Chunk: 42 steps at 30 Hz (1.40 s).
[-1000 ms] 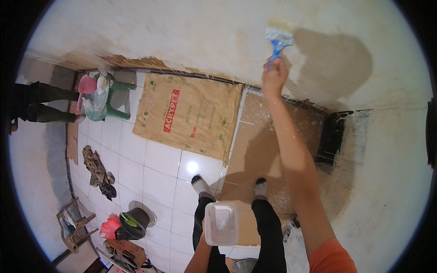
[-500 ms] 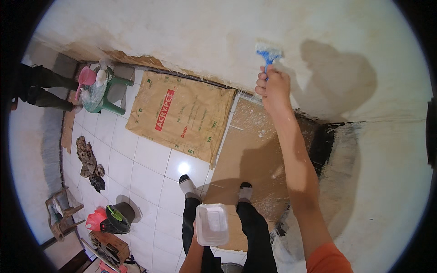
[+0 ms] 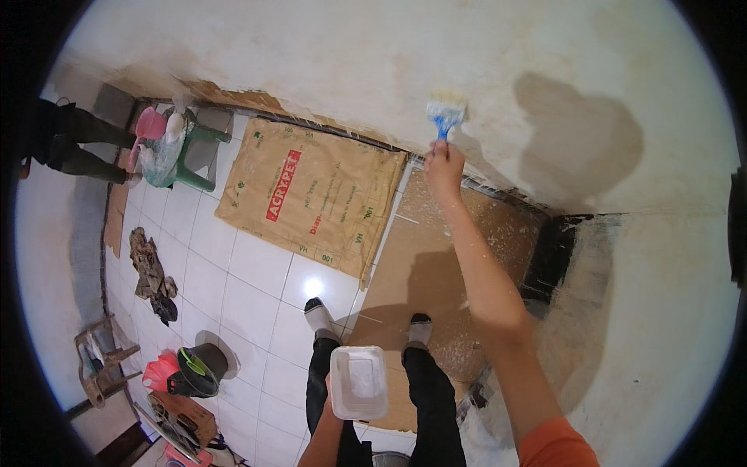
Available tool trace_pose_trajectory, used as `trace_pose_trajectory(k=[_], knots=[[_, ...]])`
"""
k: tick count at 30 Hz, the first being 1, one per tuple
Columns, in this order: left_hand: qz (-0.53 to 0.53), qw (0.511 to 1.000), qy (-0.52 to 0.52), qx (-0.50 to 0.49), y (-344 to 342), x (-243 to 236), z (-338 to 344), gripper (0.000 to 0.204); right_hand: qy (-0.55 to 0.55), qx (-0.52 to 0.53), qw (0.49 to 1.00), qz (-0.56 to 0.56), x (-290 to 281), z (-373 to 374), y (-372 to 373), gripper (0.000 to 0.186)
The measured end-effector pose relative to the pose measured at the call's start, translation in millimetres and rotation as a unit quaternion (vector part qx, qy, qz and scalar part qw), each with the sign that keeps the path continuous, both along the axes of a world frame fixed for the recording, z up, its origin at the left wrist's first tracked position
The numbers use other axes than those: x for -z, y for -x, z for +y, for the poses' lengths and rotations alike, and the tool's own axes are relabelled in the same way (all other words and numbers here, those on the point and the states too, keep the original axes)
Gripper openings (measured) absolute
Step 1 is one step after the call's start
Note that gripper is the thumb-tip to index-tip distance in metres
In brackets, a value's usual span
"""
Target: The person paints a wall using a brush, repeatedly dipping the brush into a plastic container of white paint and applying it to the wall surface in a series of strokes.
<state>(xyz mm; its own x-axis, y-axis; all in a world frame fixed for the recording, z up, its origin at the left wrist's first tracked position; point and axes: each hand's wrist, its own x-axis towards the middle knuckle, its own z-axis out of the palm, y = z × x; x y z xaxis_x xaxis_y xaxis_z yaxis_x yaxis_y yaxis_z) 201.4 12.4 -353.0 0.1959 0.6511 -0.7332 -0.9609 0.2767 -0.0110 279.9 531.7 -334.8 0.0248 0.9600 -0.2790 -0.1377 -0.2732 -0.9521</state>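
My right hand (image 3: 444, 170), stretched out toward the pale, blotchy wall (image 3: 327, 58), is closed around the handle of a blue paintbrush (image 3: 445, 117). The brush points upward, with whitish bristles at the wall; whether they touch it I cannot tell. Down by my legs, my left hand (image 3: 329, 403) grips the left side of a white plastic tub (image 3: 338, 377); the tub hides most of its fingers. Some whitish stuff lies inside the tub, too faint to name.
A printed brown sack (image 3: 311, 194) lies flat along the wall, beside spattered cardboard (image 3: 436, 288) underfoot. To the left are a green stool (image 3: 187, 159) with a pink dipper (image 3: 150, 124), crumpled cloth (image 3: 148, 265), a dark bucket (image 3: 206, 366), a wooden stool (image 3: 97, 362) and another person's legs (image 3: 93, 144).
My right hand has drawn the brush lower and slightly left along the wall, and its bristles show more fully. The tub in my left hand has shifted a little left.
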Motion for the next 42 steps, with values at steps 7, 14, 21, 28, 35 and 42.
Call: trace_pose_trajectory(k=[7, 14, 21, 28, 35, 42], knots=[[-0.029, 0.999, 0.0, -0.027, 5.4, -21.1, 9.1, 0.063, 0.131, 0.003, 0.982, 0.135, -73.4, 20.5, 17.3, 0.024], [-0.031, 0.999, 0.003, -0.027, 11.5, -21.1, 5.5, 0.067, -0.105, -0.015, 0.976, 0.191, -250.1, -17.7, 47.1, 0.018], [-0.011, 0.999, -0.031, -0.003, 35.2, 1.5, -9.1, 0.075, -0.197, 0.038, 0.98, -0.013, -62.2, 32.7, 65.9, 0.025], [0.002, 1.0, -0.02, 0.015, 36.2, -25.7, 11.2, 0.07, 0.147, -0.015, 0.984, 0.098, -23.5, 4.2, 66.5, 0.022], [0.048, 0.999, -0.008, 0.015, 35.6, 29.4, -52.6, 0.063, 0.07, -0.006, 0.969, 0.238, -258.6, -5.9, 51.0, 0.023], [0.123, 0.991, 0.043, 0.044, 35.6, 15.1, -51.0, 0.066, -0.148, 0.036, 0.981, 0.118, -227.1, 12.0, 24.5, 0.023]])
